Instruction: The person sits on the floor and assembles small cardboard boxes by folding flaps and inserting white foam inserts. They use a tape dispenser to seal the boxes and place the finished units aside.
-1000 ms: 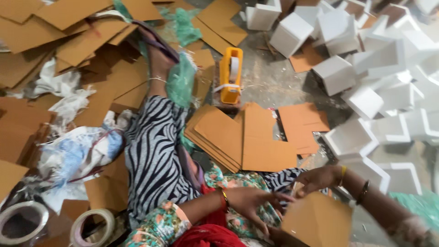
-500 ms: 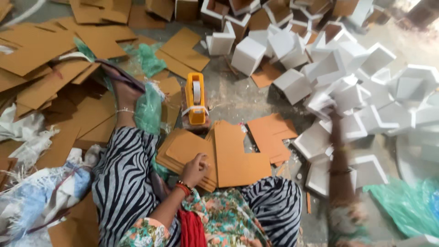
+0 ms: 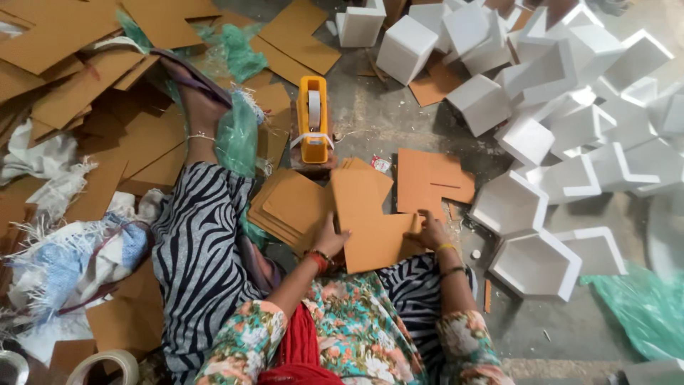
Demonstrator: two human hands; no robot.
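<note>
Person seated on a grey concrete floor, legs in zebra-striped trousers stretched out, head camera looking down. Left hand rests flat, fingers spread open, on the left edge of a brown cardboard sheet lying tilted across the lap and floor; it presses rather than grips. Right hand lies on the same sheet's right edge, fingers loosely curled over it; whether it pinches the edge cannot be told. Red bangle on left wrist, yellow and dark bangles on right. Just left of the sheet, touching it, a stack of cardboard sheets, same brown, squared-off corners. Just beyond, an orange tape dispenser stands upright on the floor with a pale roll in it. To the right of the sheet, a notched brown cardboard piece lies flat. Further right and above, a heap of white open boxes, some hexagonal, tumbled at all angles. Upper left, loose brown cardboard offcuts in a pile. Green plastic bag beside the extended foot. Roll of tape at bottom left corner.
</note>
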